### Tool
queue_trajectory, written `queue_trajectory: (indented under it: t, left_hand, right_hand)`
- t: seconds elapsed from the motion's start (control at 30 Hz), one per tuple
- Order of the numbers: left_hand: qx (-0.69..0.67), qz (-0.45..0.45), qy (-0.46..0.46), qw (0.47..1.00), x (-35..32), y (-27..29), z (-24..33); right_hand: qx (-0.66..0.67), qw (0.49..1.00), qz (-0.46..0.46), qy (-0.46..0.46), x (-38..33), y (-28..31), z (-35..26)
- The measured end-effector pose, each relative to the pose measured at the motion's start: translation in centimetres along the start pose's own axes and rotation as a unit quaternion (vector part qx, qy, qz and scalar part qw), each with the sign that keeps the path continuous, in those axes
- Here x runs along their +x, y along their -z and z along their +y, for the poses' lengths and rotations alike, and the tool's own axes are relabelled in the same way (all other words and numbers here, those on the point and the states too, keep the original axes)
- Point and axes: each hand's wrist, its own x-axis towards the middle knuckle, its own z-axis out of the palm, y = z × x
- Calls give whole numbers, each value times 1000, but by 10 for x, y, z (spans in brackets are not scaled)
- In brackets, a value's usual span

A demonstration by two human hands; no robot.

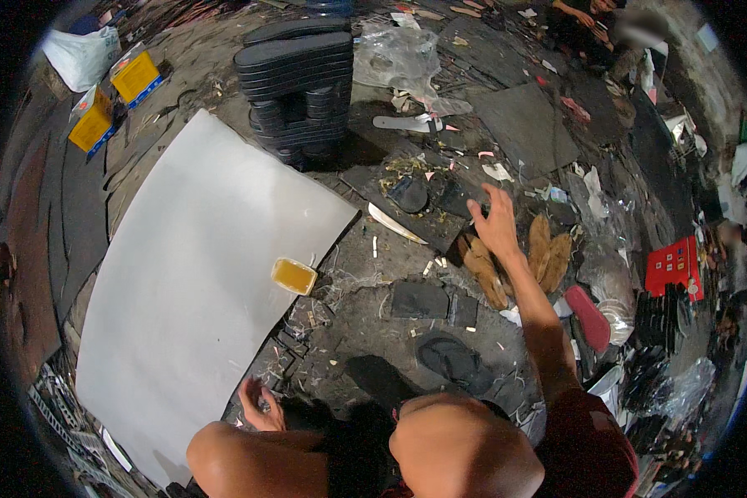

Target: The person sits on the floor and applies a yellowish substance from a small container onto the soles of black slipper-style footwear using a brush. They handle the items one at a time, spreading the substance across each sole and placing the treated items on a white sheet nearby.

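Note:
My right hand [497,222] is stretched forward over the littered floor, fingers apart, nothing in it. Just below and beside it lie brown, fuzzy sole-shaped pieces [483,270], with more brown pieces [549,256] to their right. A small dark block [456,247] shows left of the wrist. My left hand [261,405] is low by my knee, at the edge of a large white sheet [183,274]; its fingers are loosely curled but apart, with nothing seen between them. On the sheet's right edge sits a small amber-yellow slab [294,276] with a pale rim.
A tall stack of black soles [297,91] stands beyond the sheet. A white, curved, pointed strip [396,224] lies mid-floor. Two yellow-and-blue boxes [91,123] stand far left. A red sole [588,319] and a red box [674,267] lie right. Another person [593,21] sits far right.

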Motion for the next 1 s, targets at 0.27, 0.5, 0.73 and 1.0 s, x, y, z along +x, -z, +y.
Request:
queue_trajectory:
  t: [0.27, 0.5, 0.73, 1.0]
  left_hand:
    - [-54, -24, 252, 966, -128, 34, -75]
    - [-164, -1, 258, 952, -178, 14, -164]
    - [-338, 19, 213, 916, -207, 22, -227]
    - [-508, -30, 320, 799, -211, 64, -211]
  right_hand:
    - [-36, 996, -81, -15, 29, -44, 50]
    - [77, 961, -200, -177, 70, -21, 47]
    - [187, 932, -212, -225, 83, -20, 29]
    - [131, 984, -37, -111, -14, -56, -13]
